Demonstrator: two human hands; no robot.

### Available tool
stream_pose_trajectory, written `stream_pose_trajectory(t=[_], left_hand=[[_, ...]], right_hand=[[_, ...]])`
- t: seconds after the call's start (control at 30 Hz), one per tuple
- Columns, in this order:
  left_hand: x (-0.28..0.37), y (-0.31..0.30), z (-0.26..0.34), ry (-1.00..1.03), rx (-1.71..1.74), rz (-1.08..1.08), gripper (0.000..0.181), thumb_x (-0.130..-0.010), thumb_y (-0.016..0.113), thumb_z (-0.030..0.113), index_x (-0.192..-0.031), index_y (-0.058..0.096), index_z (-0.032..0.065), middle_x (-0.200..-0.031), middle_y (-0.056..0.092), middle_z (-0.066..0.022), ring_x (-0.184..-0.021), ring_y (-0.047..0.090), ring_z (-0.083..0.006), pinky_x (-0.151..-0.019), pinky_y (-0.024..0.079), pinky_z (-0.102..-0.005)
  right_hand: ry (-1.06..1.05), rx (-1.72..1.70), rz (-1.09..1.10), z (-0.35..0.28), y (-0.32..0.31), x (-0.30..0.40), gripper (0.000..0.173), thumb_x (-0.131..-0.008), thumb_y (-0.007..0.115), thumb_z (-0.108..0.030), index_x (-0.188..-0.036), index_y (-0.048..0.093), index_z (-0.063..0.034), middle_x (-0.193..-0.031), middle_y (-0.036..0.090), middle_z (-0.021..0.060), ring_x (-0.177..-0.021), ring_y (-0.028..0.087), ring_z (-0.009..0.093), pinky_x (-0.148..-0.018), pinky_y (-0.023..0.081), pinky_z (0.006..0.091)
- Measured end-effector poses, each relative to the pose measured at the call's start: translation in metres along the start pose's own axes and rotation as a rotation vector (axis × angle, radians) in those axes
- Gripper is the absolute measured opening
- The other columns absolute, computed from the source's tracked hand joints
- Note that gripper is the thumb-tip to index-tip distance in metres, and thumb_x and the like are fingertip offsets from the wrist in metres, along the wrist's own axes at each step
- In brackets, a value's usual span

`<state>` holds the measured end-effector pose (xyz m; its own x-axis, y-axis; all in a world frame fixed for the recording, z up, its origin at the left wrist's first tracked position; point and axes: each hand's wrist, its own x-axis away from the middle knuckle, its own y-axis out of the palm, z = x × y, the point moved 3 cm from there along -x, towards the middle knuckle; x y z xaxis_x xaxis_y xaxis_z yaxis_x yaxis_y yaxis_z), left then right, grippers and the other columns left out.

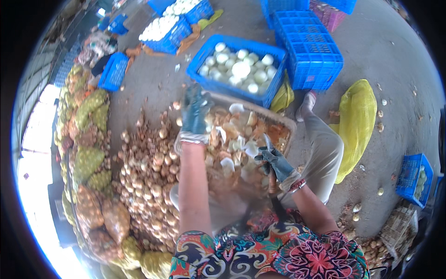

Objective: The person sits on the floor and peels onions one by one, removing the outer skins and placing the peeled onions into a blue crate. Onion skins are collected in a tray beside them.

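My left hand (195, 110), in a dark green coated work glove, reaches over the left rim of a shallow crate (291, 127). Motion blurs it, so whether its fingers hold anything is unclear. Onion skins and peeled layers (228, 134) fill the crate between my knees. On the right, my right hand (278, 164), in a matching glove, grips a small knife (267, 141) with its blade pointing up and away from me. Just beyond sits a blue plastic crate (198, 75) full of peeled onions (240, 69). Unpeeled onions (150, 188) lie heaped beside my left arm.
Stacked blue crates (310, 52) stand at the far right, near my foot. A yellow mesh sack (357, 129) lies beyond my right leg. Full mesh sacks (89, 164) line the left side. More crates of peeled onions (167, 33) stand farther back on the concrete floor (150, 83).
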<state>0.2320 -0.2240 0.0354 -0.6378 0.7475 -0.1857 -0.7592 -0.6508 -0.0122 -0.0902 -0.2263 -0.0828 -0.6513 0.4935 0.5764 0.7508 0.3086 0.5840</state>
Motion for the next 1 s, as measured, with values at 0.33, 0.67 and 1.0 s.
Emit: stream_pose_trajectory(t=[0.33,0.67,1.0], left_hand=[[0.376,-0.321,-0.023,-0.304,0.483,0.855,0.049,-0.108,0.054,0.029,-0.151,0.045,0.0075,-0.138,0.062,-0.0179,-0.120,0.064,-0.0336,-0.104,0.053,-0.0527],[0.691,-0.278,-0.084,-0.767,0.362,1.475,0.032,-0.099,0.069,0.029,-0.121,0.059,0.0079,-0.101,0.067,-0.0054,-0.080,0.069,-0.0192,-0.061,0.055,-0.0335],[0.795,-0.191,-0.235,-1.429,-0.217,1.063,0.049,-0.085,0.075,0.041,-0.110,0.073,-0.0024,-0.101,0.076,-0.0214,-0.094,0.072,-0.0330,-0.085,0.056,-0.0431]], right_hand=[[-0.118,1.151,-0.355,0.093,0.023,-0.114,0.041,-0.107,0.054,-0.039,-0.135,0.062,-0.0096,-0.079,0.061,0.0006,-0.063,0.060,0.015,-0.055,0.050,0.0324],[0.123,1.297,-0.190,0.014,0.074,-0.155,0.023,-0.102,0.063,-0.035,-0.104,0.064,-0.0113,-0.071,0.063,0.0003,-0.054,0.055,0.010,-0.049,0.044,0.0266],[0.223,0.785,0.138,0.022,0.034,-0.023,0.034,-0.102,0.067,-0.035,-0.123,0.068,-0.0090,-0.098,0.075,0.0078,-0.062,0.056,0.006,-0.050,0.043,0.0225]])
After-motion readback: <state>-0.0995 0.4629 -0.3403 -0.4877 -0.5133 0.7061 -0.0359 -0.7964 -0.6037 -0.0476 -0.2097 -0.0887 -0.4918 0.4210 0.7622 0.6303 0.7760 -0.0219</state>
